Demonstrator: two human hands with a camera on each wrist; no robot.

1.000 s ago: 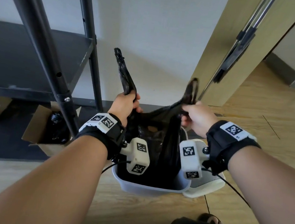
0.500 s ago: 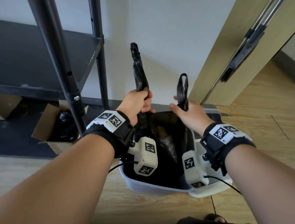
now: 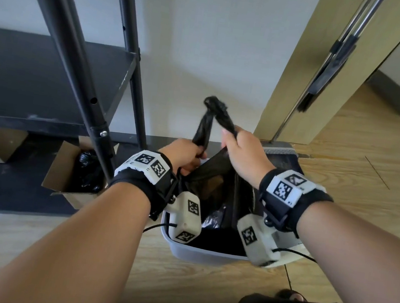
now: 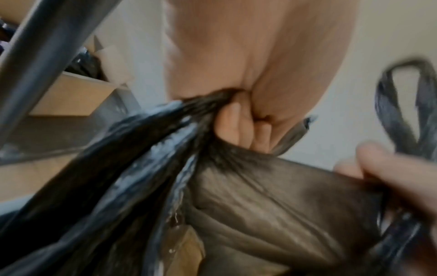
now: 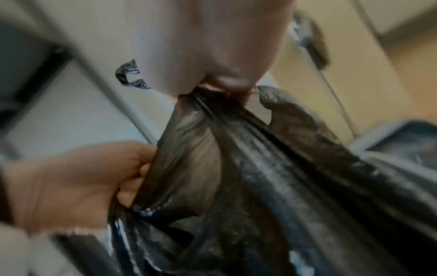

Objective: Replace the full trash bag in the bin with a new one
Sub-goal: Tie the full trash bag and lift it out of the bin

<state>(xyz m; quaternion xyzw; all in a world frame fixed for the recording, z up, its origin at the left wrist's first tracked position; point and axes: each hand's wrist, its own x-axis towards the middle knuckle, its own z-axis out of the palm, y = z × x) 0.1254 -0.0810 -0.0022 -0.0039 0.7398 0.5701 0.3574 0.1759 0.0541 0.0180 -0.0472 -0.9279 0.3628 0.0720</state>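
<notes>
A black trash bag (image 3: 220,200) sits in the grey bin (image 3: 204,256) on the floor. My left hand (image 3: 187,154) grips the bag's left handle strip (image 3: 203,128) in a fist. My right hand (image 3: 241,148) grips the right handle strip (image 3: 225,119). The two strips meet and cross at their tops above the bag. The left wrist view shows my left hand's fingers (image 4: 238,121) curled round bunched plastic (image 4: 179,119). In the right wrist view, my right hand (image 5: 212,61) pinches gathered plastic (image 5: 236,127), with the left hand (image 5: 80,186) beside it.
A black metal shelf rack (image 3: 80,78) stands close on the left, with an open cardboard box (image 3: 71,179) of dark bags under it. A dustpan (image 3: 281,153) and a long-handled tool (image 3: 335,57) lean by the door frame behind the bin. My foot (image 3: 291,296) is near the bin.
Both hands have come closer together. The two handle strips, held apart before, now touch and cross above the bag's mouth. The right hand moved left.
</notes>
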